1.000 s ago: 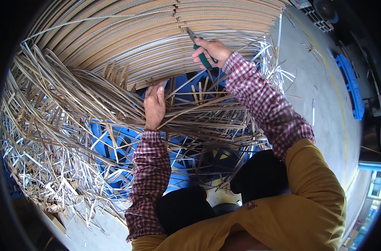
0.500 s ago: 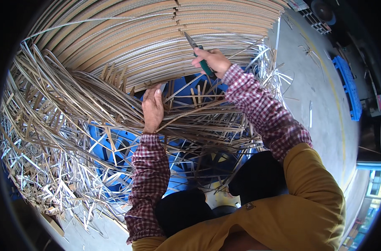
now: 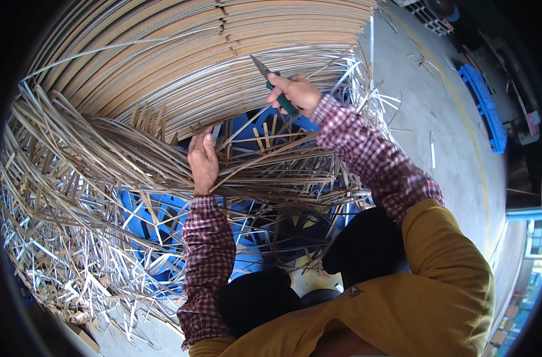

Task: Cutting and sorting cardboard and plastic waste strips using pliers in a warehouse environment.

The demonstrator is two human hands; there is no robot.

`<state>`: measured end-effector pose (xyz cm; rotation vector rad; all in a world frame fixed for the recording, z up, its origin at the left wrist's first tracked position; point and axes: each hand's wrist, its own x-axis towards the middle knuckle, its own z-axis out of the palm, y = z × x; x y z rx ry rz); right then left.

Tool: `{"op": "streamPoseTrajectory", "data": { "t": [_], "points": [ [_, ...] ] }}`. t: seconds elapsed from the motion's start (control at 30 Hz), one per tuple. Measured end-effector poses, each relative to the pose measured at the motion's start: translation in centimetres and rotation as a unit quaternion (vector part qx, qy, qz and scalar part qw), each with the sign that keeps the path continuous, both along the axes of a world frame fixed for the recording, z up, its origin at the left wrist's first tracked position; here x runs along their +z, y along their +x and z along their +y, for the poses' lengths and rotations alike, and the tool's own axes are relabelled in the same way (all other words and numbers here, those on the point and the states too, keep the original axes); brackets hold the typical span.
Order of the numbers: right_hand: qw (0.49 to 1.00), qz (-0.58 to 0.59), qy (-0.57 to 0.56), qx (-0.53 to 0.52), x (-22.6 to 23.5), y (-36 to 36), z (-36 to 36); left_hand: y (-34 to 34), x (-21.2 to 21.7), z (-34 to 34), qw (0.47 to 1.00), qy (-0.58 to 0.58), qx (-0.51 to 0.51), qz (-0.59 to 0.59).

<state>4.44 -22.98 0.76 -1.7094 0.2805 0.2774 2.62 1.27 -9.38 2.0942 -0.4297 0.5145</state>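
Note:
A pair of shears (image 3: 274, 86) with green handles and a pointed grey blade is held in my right hand (image 3: 296, 95), above the near side of a large stack of cardboard sheets (image 3: 164, 65). The blade points away and to the left. My left hand (image 3: 202, 162) rests at the stack's near edge, fingers stretched out and thumb raised, its fingertips against the cardboard edge. Under and around it lies a thick bundle of narrow cardboard strips (image 3: 134, 146), running from the left across to the right.
Loose, tangled strips (image 3: 69, 262) pile up at the left. Blue slatted plastic (image 3: 143, 217) shows under the strips. A blue pallet (image 3: 484, 107) stands on the grey floor (image 3: 414, 107) at the right, near a yellow line. My knees (image 3: 366, 250) are close below the strips.
The whole view has shifted, so the stack sits further left. My right hand has drawn the shears back toward me and rightward relative to the stack. My left hand stays at the stack's edge.

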Motion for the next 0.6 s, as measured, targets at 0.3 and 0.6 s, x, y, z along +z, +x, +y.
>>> {"op": "streamPoseTrajectory", "data": {
  "t": [0.3, 0.6],
  "points": [
    [0.991, 0.067, 0.022, -0.116, 0.2, 0.4, -9.1, 0.2, 0.4, -0.4, 1.000, 0.017, -0.007, -0.010],
    [0.980, 0.057, -0.141, 0.132, -12.0, -10.6, -5.6, -0.6, 3.7, -4.2, 0.996, -0.008, -0.058, -0.071]
  ]
}}
